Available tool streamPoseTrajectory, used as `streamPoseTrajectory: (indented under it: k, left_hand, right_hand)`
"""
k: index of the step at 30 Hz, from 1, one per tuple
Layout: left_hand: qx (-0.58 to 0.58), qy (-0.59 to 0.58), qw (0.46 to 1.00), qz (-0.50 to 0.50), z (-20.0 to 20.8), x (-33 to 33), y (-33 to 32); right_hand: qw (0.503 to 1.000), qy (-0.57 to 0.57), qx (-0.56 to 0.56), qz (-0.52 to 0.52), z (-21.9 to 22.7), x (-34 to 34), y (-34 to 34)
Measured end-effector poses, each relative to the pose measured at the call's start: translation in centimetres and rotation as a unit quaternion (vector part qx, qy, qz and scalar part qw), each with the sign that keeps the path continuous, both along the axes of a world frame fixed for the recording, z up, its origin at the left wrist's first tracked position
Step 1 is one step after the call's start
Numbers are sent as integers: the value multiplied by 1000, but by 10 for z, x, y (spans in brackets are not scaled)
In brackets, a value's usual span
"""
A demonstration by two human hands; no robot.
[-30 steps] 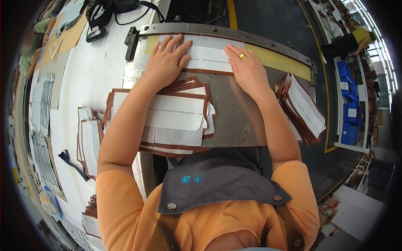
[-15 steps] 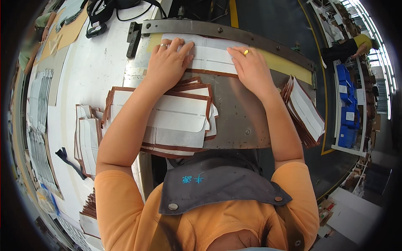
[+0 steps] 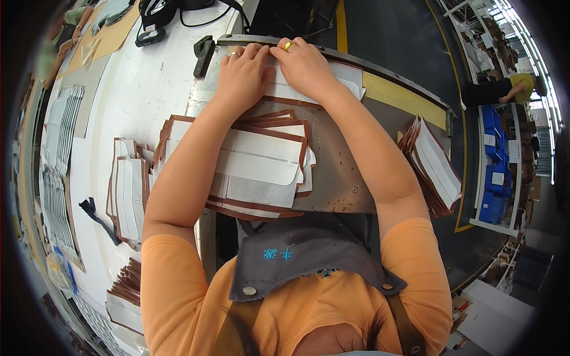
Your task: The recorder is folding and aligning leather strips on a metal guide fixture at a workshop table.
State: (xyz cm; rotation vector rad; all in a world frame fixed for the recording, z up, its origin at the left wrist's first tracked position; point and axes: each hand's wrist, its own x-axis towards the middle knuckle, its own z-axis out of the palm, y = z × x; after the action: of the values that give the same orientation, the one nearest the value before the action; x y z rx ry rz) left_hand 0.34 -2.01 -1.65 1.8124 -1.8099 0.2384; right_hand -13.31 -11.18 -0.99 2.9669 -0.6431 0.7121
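A white panel with brown edging [image 3: 288, 90] lies on the metal work plate [image 3: 338, 154], against a long metal bar [image 3: 368, 60]. My left hand [image 3: 242, 74] rests on its far left part, fingers stretched toward the bar and thumb apart. Beside it, my right hand [image 3: 306, 68], with a yellow ring, has its fingers bent and drawn together at the panel's far edge. Its fingertips are partly hidden, as is that edge. Under my left forearm lies a stack of similar brown-edged panels [image 3: 258, 154]. A yellow strip [image 3: 404, 98] runs along the bar's near side.
More brown-edged panels [image 3: 436, 163] hang at the plate's right edge. Other stacks [image 3: 127, 190] lie on the white table [image 3: 101, 136] at left, near a dark strap [image 3: 98, 222]. A black bag [image 3: 157, 15] sits at the back. Blue bins [image 3: 493, 160] and people stand farther off.
My right hand has moved left and away from me, beside my left hand. The bar has tilted and now shows a narrow edge. My left hand has shifted slightly toward the bar.
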Motion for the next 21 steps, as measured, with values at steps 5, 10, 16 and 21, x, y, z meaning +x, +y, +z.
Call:
streamPoseTrajectory:
  k: [5, 10, 16, 21]
  left_hand:
    - [84, -113, 987, 75, 7, 0, 3]
    - [103, -115, 983, 100, 11, 1, 6]
    - [66, -76, 991, 85, 4, 9, 4]
    - [52, -2, 993, 106, 2, 4, -5]
  right_hand:
    - [999, 35, -10, -23, 10, -24, -7]
    - [994, 60, -35, -83, 18, -84, -11]
    - [955, 108, -12, -277, 33, -133, -6]
    - [914, -36, 243, -324, 22, -136, 12]
